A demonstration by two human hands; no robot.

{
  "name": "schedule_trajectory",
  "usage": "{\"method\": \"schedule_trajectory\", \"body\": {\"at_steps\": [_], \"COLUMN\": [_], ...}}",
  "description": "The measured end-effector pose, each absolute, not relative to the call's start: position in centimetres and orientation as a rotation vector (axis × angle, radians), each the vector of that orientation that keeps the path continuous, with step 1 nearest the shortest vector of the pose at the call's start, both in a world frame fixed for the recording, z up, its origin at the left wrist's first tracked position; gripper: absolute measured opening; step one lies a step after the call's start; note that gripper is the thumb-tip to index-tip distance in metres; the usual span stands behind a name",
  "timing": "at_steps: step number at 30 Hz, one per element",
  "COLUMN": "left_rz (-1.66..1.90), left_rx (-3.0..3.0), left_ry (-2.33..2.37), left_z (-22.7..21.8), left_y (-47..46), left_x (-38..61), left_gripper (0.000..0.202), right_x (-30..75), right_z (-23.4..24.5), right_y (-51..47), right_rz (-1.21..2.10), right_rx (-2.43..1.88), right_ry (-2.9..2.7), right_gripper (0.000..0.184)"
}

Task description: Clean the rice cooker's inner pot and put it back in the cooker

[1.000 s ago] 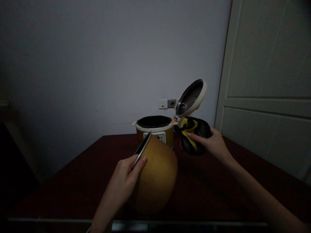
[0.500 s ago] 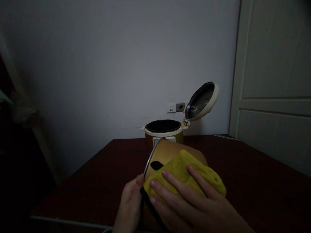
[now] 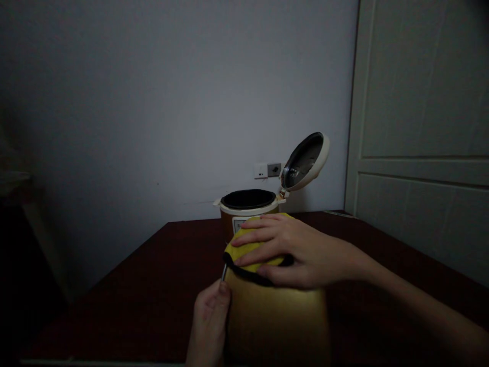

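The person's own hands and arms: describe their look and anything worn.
The bare, ungloved left hand and bare, slender-fingered right hand show no rings. The slim, bare right forearm shows no sleeve, watch or bracelet. The left forearm is mostly out of frame.

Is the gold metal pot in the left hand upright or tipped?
The gold metal pot is tipped sideways: its silver rim, at the left hand, stands steeply at the left end.
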State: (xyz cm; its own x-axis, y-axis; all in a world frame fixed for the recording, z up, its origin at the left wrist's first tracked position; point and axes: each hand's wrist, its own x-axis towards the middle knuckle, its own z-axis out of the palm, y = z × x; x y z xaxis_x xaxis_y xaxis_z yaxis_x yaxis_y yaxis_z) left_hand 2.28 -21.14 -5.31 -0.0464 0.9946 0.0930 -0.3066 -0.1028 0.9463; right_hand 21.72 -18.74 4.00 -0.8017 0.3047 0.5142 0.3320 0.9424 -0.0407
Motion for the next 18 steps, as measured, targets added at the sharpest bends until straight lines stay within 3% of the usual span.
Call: {"method": "schedule_trajectory", "body": {"at_steps": [8, 18], "left_rz": [1.358, 1.130], "left_rx": [0.776, 0.797], "left_ry": [1.075, 0.855], "left_z": [-6.2, -5.8], "left_y": [-19.4, -19.0], "left_x": [1.1, 1.6], "left_gripper": [0.053, 0.059], "right_x": [24.6, 26.6], "right_z": [3.5, -0.8], "right_y": [-10.5, -9.0], "right_rz": [0.773, 1.044], "right_rx": [-0.117, -0.371], "right_ry": [-2.532, -2.108], "right_gripper": [0.033, 0.037]}}
